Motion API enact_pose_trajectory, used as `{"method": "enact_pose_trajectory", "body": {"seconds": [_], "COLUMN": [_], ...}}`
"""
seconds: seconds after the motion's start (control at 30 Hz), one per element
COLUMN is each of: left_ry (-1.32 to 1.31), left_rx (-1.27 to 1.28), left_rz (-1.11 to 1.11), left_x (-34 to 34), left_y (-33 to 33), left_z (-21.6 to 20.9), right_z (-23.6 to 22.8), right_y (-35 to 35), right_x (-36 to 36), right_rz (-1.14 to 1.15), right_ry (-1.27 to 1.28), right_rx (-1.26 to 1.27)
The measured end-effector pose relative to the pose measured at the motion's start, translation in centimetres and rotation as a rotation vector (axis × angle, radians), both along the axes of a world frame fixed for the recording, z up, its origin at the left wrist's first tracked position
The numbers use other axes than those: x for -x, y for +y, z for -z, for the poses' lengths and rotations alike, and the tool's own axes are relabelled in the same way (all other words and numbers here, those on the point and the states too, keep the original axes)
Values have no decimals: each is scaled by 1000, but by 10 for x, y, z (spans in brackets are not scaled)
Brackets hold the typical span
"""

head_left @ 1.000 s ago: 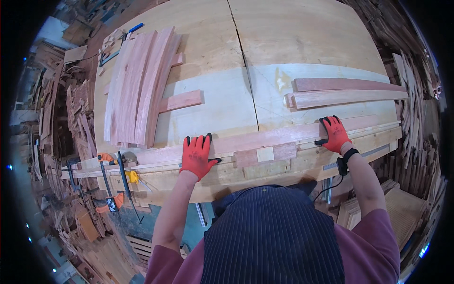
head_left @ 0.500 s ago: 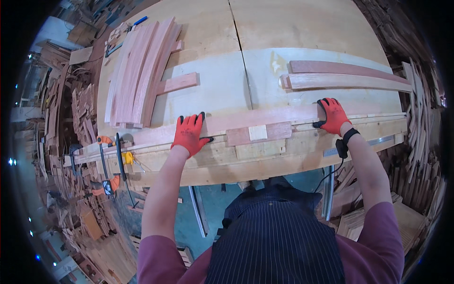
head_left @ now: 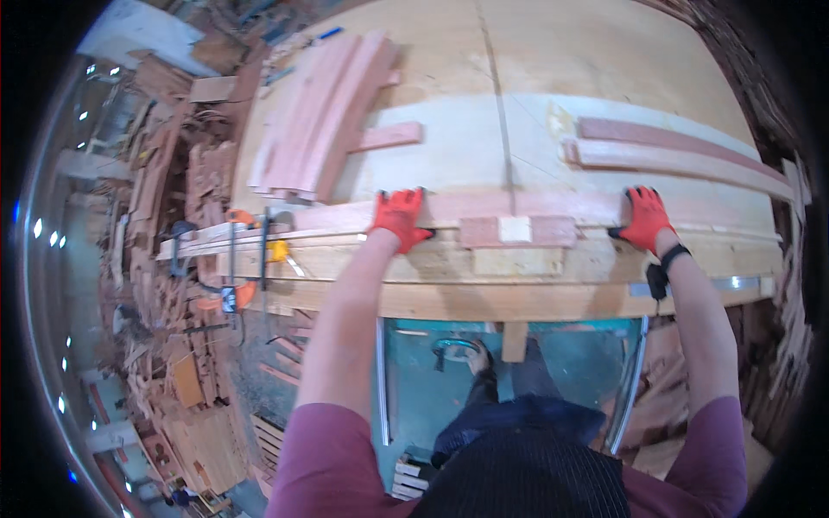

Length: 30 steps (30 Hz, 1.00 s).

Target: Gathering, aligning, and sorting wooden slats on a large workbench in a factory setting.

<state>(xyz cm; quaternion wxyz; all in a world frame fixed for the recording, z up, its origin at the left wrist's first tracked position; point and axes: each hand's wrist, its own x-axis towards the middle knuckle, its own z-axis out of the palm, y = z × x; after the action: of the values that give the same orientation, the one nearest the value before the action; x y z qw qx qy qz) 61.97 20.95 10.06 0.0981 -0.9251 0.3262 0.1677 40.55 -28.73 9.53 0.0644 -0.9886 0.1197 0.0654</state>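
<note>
A long pinkish wooden board (head_left: 484, 205) lies along the near side of the workbench. My left hand (head_left: 400, 219), in a red glove with black fingertips, grips it left of the middle, with fingertips at its far edge and the thumb toward me. Farther right, my gloved right hand (head_left: 646, 218) grips the same board in the same way, a black strap at the wrist. Between the hands, a short pink block (head_left: 479, 232) with a pale patch (head_left: 515, 229) sits against the board's near side. Below it is a pale wood block (head_left: 518, 261).
Orange-and-black clamps (head_left: 246, 259) stand at the bench's left end. A stack of pink boards (head_left: 324, 121) lies far left, with two strips (head_left: 682, 155) far right. A metal ruler (head_left: 734, 283) lies along the near right edge. Wood offcuts (head_left: 211, 181) pile up left of the bench.
My view has shifted, so the bench sits farther right and more floor shows beneath it. Both hands stay on the board at about the same places.
</note>
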Motion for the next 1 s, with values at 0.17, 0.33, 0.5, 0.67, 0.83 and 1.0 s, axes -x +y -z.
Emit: {"method": "enact_pose_trajectory", "body": {"seconds": [0.17,0.33,0.5,0.67,0.83,1.0], "left_ry": [1,55,127,278,229,292], "left_rx": [5,35,36,143,-74,-80], "left_rz": [6,-31,-24,-172,-113,-102], "left_x": [-2,4,-6,-41,-69,-80], "left_y": [1,-5,-9,13,25,32], "left_z": [6,-9,-21,-34,-43,-54], "right_z": [14,13,21,23,28,25], "right_y": [1,-1,-8,-12,-16,-15], "right_x": [3,0,-10,-21,-32,-36], "right_rz": [57,50,36,30,35,63], "right_ry": [-33,-45,-21,32,120,132], "right_rx": [-51,-124,-91,-87,-80,-119]}}
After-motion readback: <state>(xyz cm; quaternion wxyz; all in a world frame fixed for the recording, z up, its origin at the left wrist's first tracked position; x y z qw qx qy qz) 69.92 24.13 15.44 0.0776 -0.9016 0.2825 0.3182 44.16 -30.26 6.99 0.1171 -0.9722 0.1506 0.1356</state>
